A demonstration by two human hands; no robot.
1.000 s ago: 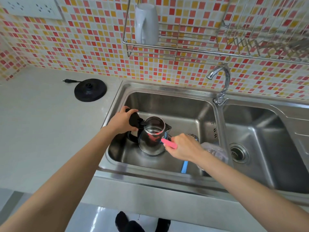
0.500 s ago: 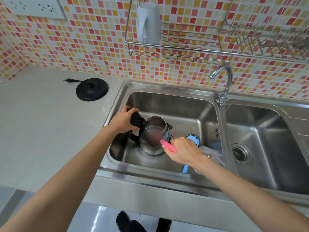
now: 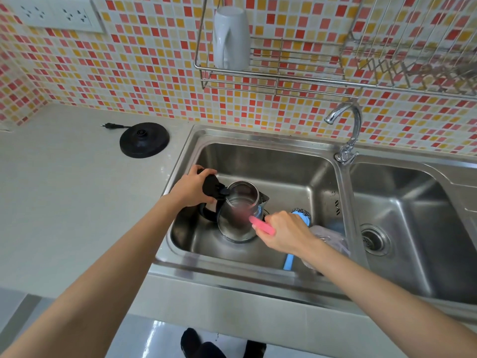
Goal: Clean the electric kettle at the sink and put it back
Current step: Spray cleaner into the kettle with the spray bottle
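The glass electric kettle (image 3: 238, 202) stands in the left sink basin (image 3: 296, 177) with its black lid flipped open. My left hand (image 3: 192, 187) grips the kettle's black handle and lid at the left. My right hand (image 3: 284, 232) grips a pink brush (image 3: 262, 225) whose head reaches down inside the kettle and looks blurred. The kettle's black power base (image 3: 144, 139) lies on the counter left of the sink, its plug unplugged beside it.
A blue-handled brush (image 3: 299, 218) and a clear plastic bag (image 3: 329, 241) lie in the left basin behind my right hand. The tap (image 3: 346, 130) stands between the two basins. A white mug (image 3: 231, 37) hangs upside down in a wire rack above. Wall sockets (image 3: 55, 15) sit top left.
The pink brush head moves inside the kettle, with my right hand shifting slightly. My left hand keeps its grip on the handle. The camera has tilted a little.
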